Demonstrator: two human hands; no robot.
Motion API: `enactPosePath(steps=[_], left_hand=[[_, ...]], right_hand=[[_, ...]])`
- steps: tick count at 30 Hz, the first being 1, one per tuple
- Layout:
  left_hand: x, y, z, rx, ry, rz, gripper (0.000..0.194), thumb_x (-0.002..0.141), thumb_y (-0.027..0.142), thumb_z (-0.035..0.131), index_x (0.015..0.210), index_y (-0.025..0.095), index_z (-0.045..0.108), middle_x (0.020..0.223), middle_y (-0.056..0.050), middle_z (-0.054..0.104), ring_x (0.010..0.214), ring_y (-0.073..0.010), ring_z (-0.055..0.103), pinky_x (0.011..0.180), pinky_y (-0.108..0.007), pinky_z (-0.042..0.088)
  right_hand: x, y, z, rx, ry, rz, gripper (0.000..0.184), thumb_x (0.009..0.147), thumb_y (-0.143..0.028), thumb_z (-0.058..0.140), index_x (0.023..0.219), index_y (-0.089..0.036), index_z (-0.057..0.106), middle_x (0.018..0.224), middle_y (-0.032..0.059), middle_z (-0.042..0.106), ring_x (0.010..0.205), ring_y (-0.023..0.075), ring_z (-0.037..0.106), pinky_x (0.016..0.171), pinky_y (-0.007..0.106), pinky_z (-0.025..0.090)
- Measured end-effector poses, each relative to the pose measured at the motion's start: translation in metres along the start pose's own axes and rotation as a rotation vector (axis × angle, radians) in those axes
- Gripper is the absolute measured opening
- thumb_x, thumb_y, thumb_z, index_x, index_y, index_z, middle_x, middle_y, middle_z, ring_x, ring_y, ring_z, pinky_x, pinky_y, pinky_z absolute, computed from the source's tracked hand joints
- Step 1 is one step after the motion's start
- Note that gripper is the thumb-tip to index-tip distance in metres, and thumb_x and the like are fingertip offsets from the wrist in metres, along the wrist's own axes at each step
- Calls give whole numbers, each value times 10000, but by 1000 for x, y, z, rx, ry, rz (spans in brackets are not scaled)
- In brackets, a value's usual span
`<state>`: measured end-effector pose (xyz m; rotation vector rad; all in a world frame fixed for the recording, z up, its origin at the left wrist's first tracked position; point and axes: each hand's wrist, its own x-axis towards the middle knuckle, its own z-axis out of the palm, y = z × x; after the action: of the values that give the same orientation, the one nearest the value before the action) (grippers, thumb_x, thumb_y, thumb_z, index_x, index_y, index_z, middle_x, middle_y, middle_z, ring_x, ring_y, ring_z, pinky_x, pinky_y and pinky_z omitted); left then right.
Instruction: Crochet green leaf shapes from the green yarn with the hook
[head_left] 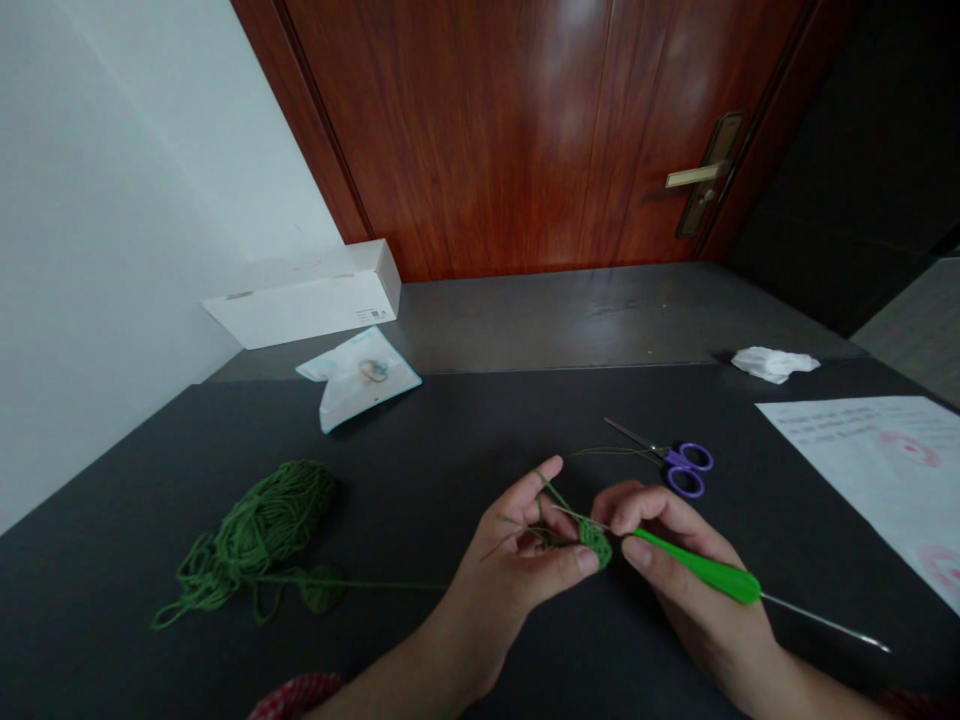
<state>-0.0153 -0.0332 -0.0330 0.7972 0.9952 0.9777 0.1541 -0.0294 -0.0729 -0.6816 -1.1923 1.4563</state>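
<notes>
A dark table (127,600) sits by a white wall (127,220) and a red-brown wooden door (480,130). Above the table, a little round green crochet piece (594,541) is held between two hands. The left hand (517,545) pinches it with the thumb and fingers, and one finger sticks up with yarn over it. The right hand (690,570) has its fingers closed on a green crochet hook (712,572), and the thin metal tip reaches to the piece. A green yarn strand (360,583) runs from the left hand to a messy ball of green yarn (255,535) on the table. Purple scissors (688,468) lie just past the right hand. A paper with pink marks (877,470) is off to the right. Farther back are a white box (307,295), a small packet (358,378) and a crumpled tissue (774,364).
</notes>
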Motion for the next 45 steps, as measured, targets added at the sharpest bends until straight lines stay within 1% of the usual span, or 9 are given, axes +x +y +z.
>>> enactPosePath(steps=[10, 14, 19, 22, 25, 29, 35, 38, 45], left_hand=[[1, -3, -4, 29, 54, 20, 819, 633, 202, 814, 1378, 162, 477, 770, 38, 569, 701, -124, 523, 696, -300, 399], [3, -5, -3, 55, 55, 45, 868, 626, 209, 816, 1400, 115, 437, 738, 40, 574, 701, -129, 529, 696, -294, 403], [1, -6, 3, 18, 79, 5, 801, 613, 119, 788, 1354, 100, 484, 697, 49, 607, 675, -115, 543, 701, -275, 401], [0, -5, 4, -136, -6, -104, 726, 581, 47, 741, 1281, 91, 555, 635, 62, 596, 585, -88, 510, 649, -262, 377], [-1, -2, 2, -166, -80, -123, 785, 580, 97, 785, 1322, 80, 528, 636, 53, 595, 573, -92, 506, 631, -268, 378], [-4, 0, 2, 40, 24, 15, 898, 620, 146, 809, 1427, 114, 417, 709, 42, 603, 681, -120, 539, 697, -286, 405], [-5, -3, 5, 6, 35, 13, 857, 612, 102, 792, 1399, 102, 452, 696, 51, 606, 667, -104, 530, 689, -268, 392], [-3, -2, 5, -154, -62, -107, 828, 564, 131, 840, 1328, 77, 524, 648, 48, 606, 598, -92, 519, 649, -266, 381], [-3, -2, 3, -251, -88, -131, 822, 592, 114, 843, 1340, 79, 503, 692, 32, 624, 604, -88, 548, 651, -267, 383]], right_hand=[[-5, -7, 3, -108, 64, -9, 327, 966, -401, 467, 800, -243, 699, 670, 12, 554, 629, 162, 480, 569, 287, 391], [-8, -8, 7, -371, 22, -45, 326, 992, -355, 417, 784, -245, 643, 672, 8, 541, 623, 164, 506, 557, 282, 404], [-6, -15, 12, -1016, -131, -503, 174, 955, -138, 457, 854, -201, 584, 715, 37, 579, 644, 175, 534, 579, 296, 431], [-3, -22, 11, -1130, -185, -758, 172, 973, -168, 440, 886, -177, 587, 697, 48, 578, 646, 183, 528, 603, 314, 449], [-4, -25, 7, -853, -245, -613, 282, 1028, -285, 329, 861, -210, 544, 717, 30, 557, 690, 174, 556, 639, 300, 475], [-7, -19, 8, -652, -130, -294, 316, 1029, -320, 325, 778, -235, 496, 719, 2, 525, 665, 154, 550, 588, 267, 455], [-4, -15, 6, -1079, -164, -664, 145, 948, -147, 482, 849, -184, 582, 722, 44, 575, 671, 179, 519, 617, 312, 422], [-6, -17, 2, -853, -237, -611, 203, 991, -256, 443, 885, -197, 605, 754, 47, 581, 739, 193, 541, 673, 322, 441], [-6, -8, 11, 263, 59, 113, 383, 980, -416, 416, 751, -226, 657, 688, 15, 513, 673, 170, 488, 627, 309, 447]])
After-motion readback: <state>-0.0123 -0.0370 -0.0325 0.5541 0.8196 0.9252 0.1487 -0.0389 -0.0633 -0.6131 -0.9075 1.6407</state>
